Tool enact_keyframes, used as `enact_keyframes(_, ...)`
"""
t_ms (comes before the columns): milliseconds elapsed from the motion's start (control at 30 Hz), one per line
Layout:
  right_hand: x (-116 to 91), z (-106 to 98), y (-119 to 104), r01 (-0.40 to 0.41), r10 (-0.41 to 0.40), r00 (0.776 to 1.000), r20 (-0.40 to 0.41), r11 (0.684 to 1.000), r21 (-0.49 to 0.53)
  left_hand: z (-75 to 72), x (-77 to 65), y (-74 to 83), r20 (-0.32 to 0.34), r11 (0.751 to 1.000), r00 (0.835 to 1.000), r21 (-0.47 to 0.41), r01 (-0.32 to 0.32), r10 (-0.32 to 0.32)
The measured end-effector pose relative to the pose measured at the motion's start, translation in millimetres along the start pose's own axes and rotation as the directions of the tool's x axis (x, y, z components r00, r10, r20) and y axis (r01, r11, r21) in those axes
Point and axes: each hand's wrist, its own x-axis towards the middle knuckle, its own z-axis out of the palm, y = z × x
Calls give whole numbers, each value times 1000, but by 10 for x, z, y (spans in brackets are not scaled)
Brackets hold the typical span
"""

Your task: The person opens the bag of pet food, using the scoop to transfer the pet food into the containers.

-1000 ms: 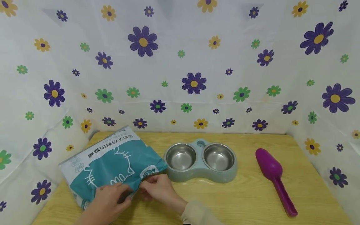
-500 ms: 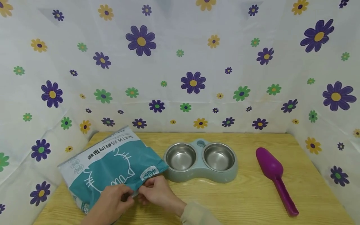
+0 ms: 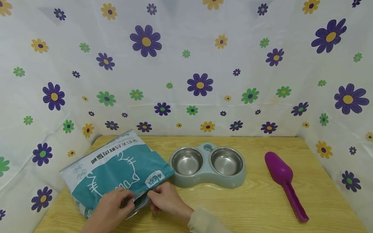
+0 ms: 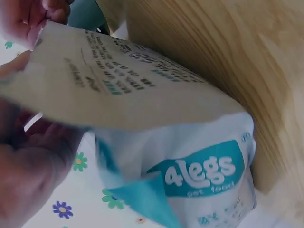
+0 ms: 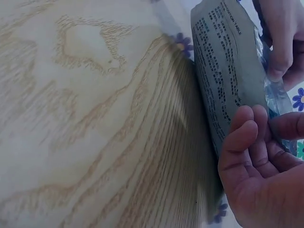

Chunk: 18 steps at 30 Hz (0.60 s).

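Observation:
A teal and white cat food bag (image 3: 116, 168) lies on its side at the left, a cat outline and a "4legs" label on its front. My left hand (image 3: 112, 207) pinches one part of its near edge, thumb and fingers around the film. Just to its right, my right hand (image 3: 167, 199) pinches the same edge near the label. Between the hands the bag's mouth (image 3: 141, 202) gapes, with shiny film showing inside. The right wrist view shows the bag's printed back (image 5: 228, 61) and the right fingers (image 5: 244, 133) curled at its edge. The bag's contents are hidden.
A grey-green double feeder (image 3: 207, 181) with two steel bowls stands right of the bag, close to its corner. Farther right, a purple scoop (image 3: 281, 174) lies on the wooden table (image 3: 233, 213). Flower-printed cloth (image 3: 180, 68) encloses the back and sides.
The bag's near edge has parted between my hands, and its shiny inside now shows. My right hand has shifted slightly right, the left slightly left. Feeder and scoop stay put.

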Motion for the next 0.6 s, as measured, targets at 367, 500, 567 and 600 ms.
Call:
enact_keyframes(367, 25, -77, 1, 9, -5, 995, -99, 999, 40, -43, -80, -79, 39, 988, 994, 112, -110, 106)
enact_keyframes(500, 9, -89, 3, 0, 4, 994, -112, 999, 33, -63, -91, -88, -19, 990, 994, 98, -102, 104)
enact_keyframes(567, 3, -106, 12, 6, -4, 994, -110, 1000, 19, -70, -93, -86, -57, 991, 993, 84, -101, 106)
enact_keyframes(600, -1, -117, 21, 13, -12, 994, -108, 1000, 6, -70, -94, -85, -88, 990, 989, 84, -113, 120)
